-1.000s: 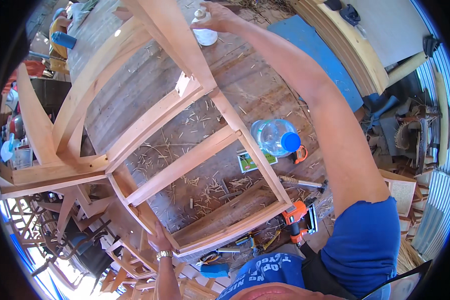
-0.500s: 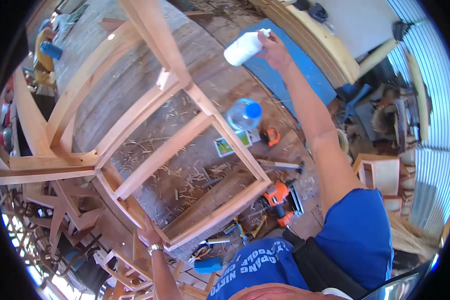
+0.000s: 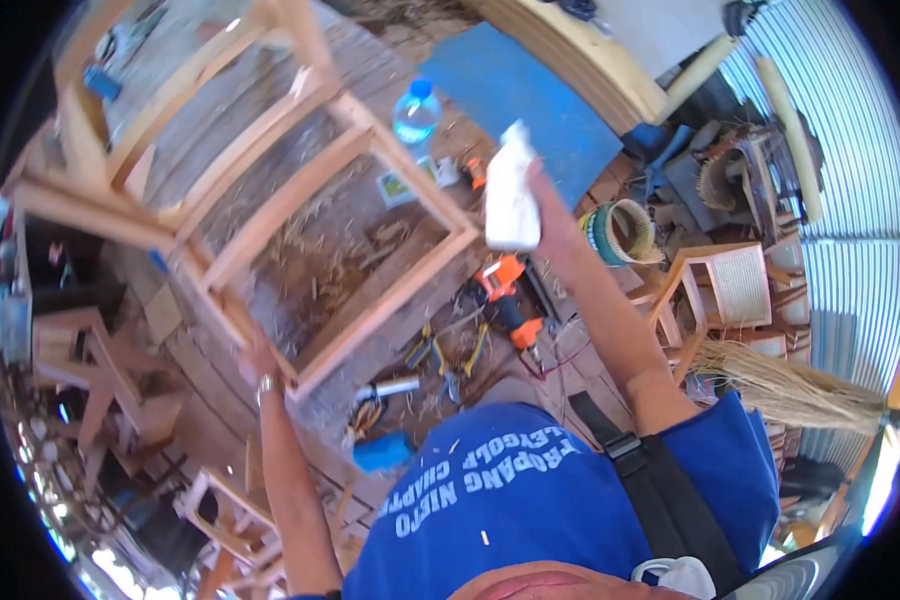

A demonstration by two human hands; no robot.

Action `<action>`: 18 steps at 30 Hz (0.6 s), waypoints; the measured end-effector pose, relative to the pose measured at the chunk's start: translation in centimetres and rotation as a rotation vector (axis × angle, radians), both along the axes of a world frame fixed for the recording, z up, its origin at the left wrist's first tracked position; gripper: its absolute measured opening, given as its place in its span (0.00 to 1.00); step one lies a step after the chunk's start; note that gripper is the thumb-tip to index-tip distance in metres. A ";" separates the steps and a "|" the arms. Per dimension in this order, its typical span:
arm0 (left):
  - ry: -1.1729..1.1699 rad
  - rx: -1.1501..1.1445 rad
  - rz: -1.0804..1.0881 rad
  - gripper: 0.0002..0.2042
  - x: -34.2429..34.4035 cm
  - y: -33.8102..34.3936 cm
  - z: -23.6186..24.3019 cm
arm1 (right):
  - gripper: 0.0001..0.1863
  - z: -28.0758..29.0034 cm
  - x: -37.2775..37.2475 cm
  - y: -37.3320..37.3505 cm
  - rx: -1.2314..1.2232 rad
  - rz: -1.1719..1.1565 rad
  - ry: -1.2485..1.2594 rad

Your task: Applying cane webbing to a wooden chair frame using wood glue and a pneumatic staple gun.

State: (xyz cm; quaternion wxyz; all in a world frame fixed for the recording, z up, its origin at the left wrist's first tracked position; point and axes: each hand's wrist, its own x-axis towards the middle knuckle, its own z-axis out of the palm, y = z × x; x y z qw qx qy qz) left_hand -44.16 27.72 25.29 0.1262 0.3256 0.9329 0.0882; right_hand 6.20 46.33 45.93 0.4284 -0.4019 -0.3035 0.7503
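Note:
My right hand point(image 3: 558, 218) is wrapped round a white plastic bottle point(image 3: 511, 195), which it holds up above the bench with the narrow cap pointing away from me. Below my left wrist's metal watch band, my left hand point(image 3: 258, 358) grips the near left corner of a bare wooden chair frame point(image 3: 295, 185). That frame rests over the workbench, its rails and curved back pieces joined together. An orange and black power drill point(image 3: 510, 300) lies just beyond the frame's near right corner, below the bottle.
A clear water bottle with a blue cap point(image 3: 416, 115) stands beyond the frame. Wood shavings, pliers point(image 3: 478, 350) and a blue sheet point(image 3: 530, 110) lie on the bench. Chair parts point(image 3: 235, 520) are stacked at the left; a straw broom point(image 3: 780, 385) and a caned chair point(image 3: 735, 285) are at right.
My right hand has brought the white bottle back toward me, and the bottle has turned more upright in the picture. My left hand keeps its grip on the chair frame. The whole view has shifted.

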 end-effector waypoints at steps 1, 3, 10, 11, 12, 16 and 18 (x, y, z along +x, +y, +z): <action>-0.031 -0.010 0.031 0.44 1.5 2.2 1.8 | 0.30 -3.1 -0.7 -3.3 -0.289 -0.079 0.017; -0.045 0.121 0.160 0.44 1.3 2.0 1.0 | 0.31 -4.6 -2.9 -9.7 -0.376 0.148 0.098; -0.312 0.092 0.156 0.45 -1.4 1.4 -1.9 | 0.38 1.1 -3.3 -17.5 -0.234 0.038 0.428; -0.384 0.129 0.174 0.45 -1.6 1.6 -1.9 | 0.37 1.0 -3.1 -19.1 -0.256 0.100 0.247; -0.384 0.126 0.181 0.45 -1.6 1.7 -1.9 | 0.36 0.7 -2.8 -21.0 -0.280 0.165 0.067; -0.345 0.100 0.141 0.41 1.4 2.7 2.2 | 0.45 3.1 -2.5 -26.2 -0.162 0.400 -0.340; -0.400 0.197 0.146 0.39 2.5 2.7 3.4 | 0.46 2.8 -1.8 -27.2 -0.058 0.305 -0.489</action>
